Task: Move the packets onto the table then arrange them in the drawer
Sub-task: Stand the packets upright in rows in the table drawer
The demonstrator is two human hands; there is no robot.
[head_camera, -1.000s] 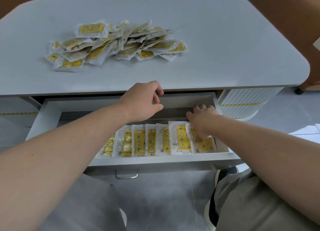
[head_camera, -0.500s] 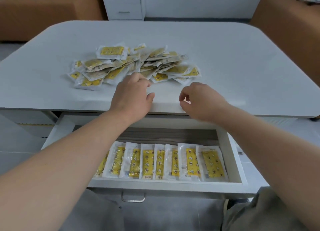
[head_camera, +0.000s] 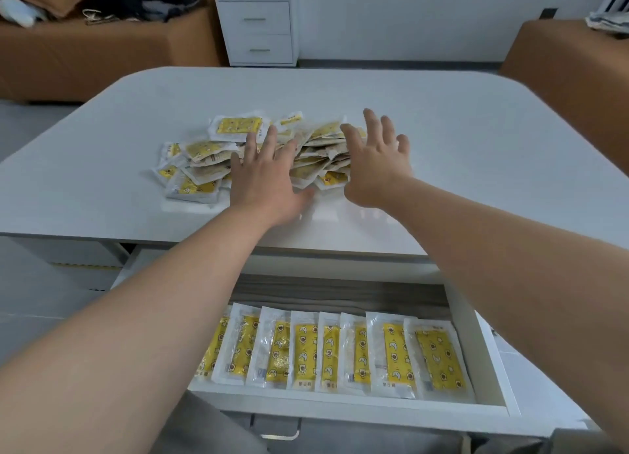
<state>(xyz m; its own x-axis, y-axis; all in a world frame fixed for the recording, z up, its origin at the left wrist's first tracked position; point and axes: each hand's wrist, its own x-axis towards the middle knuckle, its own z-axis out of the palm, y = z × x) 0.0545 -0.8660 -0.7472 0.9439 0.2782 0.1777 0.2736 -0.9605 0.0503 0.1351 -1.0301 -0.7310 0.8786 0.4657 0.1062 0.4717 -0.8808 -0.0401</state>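
Left hand (head_camera: 263,177) covers part of the pile (head_camera: 204,154); forearm (head_camera: 153,317) hides drawer (head_camera: 374,407) corner.

Eight packets (head_camera: 391,355) lay in one row in the single open drawer (head_camera: 340,402), the leftmost partly hidden by an arm; one heap (head_camera: 204,160) of further packets, too overlapped to count, sat on one table (head_camera: 476,147); two hands, left hand (head_camera: 265,177) and right hand (head_camera: 377,167); one two-drawer cabinet (head_camera: 258,31).

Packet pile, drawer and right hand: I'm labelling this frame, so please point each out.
packet pile (head_camera: 204,150), head view, on a packet at its left side.
drawer (head_camera: 340,406), head view, on its front rim.
right hand (head_camera: 374,167), head view, on its back.
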